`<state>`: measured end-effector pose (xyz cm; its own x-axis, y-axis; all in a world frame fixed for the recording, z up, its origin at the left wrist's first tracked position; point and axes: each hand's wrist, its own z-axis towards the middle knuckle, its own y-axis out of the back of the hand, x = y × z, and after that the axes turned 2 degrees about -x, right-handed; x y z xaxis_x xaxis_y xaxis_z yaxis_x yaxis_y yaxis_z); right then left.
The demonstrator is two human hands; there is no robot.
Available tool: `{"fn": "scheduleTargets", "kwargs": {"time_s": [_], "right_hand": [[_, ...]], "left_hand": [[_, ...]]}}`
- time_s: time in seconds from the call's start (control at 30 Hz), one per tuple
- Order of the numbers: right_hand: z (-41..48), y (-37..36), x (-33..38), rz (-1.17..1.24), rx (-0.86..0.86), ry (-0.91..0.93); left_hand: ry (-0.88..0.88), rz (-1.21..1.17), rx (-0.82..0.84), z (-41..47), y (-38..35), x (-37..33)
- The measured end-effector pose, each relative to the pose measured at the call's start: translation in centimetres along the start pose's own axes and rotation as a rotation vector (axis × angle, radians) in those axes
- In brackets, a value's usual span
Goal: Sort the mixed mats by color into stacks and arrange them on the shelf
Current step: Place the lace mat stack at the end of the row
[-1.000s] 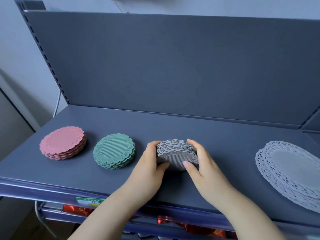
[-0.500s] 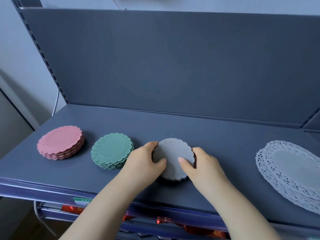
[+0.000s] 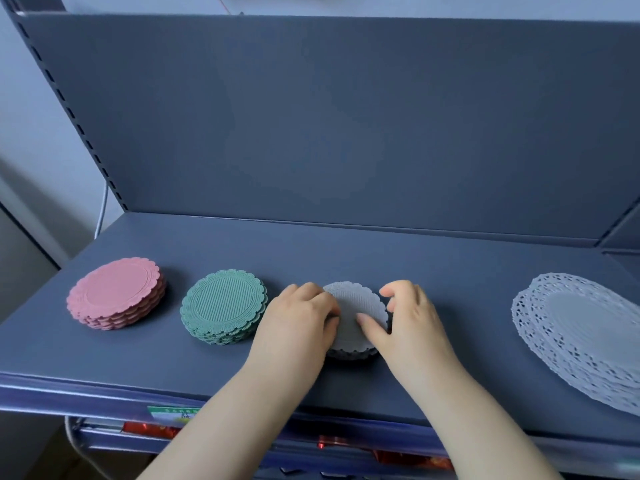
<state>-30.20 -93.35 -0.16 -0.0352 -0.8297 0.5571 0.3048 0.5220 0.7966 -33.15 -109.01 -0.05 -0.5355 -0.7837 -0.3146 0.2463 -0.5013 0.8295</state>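
Note:
Three stacks of round scalloped mats lie in a row on the dark blue shelf [image 3: 346, 251]: pink mats [image 3: 116, 292] at the left, green mats [image 3: 223, 304] beside them, and grey mats [image 3: 356, 306] in the middle. The grey stack lies flat between my hands. My left hand [image 3: 298, 320] curls over its left edge and hides that side. My right hand [image 3: 412, 323] rests its thumb on the top mat, with its fingers raised and apart at the stack's right edge.
A stack of large white lace doilies [image 3: 581, 330] lies at the right end of the shelf. The upright back panel [image 3: 346, 116] closes off the rear. Below the front edge are a price label [image 3: 171, 412] and red packaging [image 3: 149, 429] on a lower shelf.
The grey stack was tilted up on edge between both hands, then laid flat on the shelf. My right fingers have since lifted off its rim, while the left hand stays on it.

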Motion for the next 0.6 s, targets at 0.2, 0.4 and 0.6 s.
{"fn": "scheduleTargets", "kwargs": {"time_s": [0.2, 0.4, 0.6], "right_hand": [[-1.5, 0.8, -0.9, 0.075, 0.025, 0.043], [-1.8, 2.2, -1.8, 0.057, 0.023, -0.016], [-2.7, 3.9, -3.9, 0.015, -0.011, -0.007]], "left_hand": [[-0.21, 0.088, -0.006, -0.6, -0.1, 1.4], [-0.287, 0.096, -0.039, 1.0, -0.2, 0.8], [-0.341, 0.047, 0.049, 1.4, -2.0, -2.9]]}}
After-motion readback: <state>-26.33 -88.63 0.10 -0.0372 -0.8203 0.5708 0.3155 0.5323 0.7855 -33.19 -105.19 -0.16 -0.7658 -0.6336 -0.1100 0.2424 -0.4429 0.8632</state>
